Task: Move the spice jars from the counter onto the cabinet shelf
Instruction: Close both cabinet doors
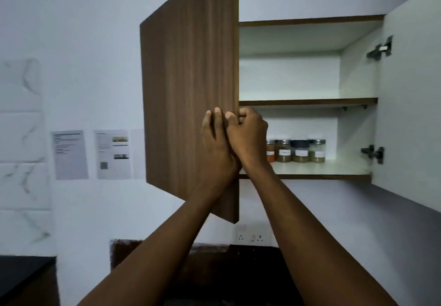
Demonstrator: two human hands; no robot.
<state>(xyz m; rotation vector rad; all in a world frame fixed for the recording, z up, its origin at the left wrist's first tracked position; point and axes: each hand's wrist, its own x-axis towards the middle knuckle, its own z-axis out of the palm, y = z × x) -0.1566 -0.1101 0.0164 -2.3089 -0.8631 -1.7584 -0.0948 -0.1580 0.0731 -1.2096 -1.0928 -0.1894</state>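
Observation:
Several spice jars stand in a row at the back of the bottom cabinet shelf; most have silver lids, one has a dark lid. The leftmost, with orange powder, is partly hidden behind my right hand. My left hand lies flat against the outer face of the brown left cabinet door, fingers together. My right hand curls around that door's free edge, gripping it. The door stands partly open. The counter's jars, if any, are out of view.
The right cabinet door is swung wide open, white inside, with two metal hinges. The upper shelf holds nothing visible. Two paper sheets hang on the wall at left. A wall socket sits below the cabinet, above a dark counter.

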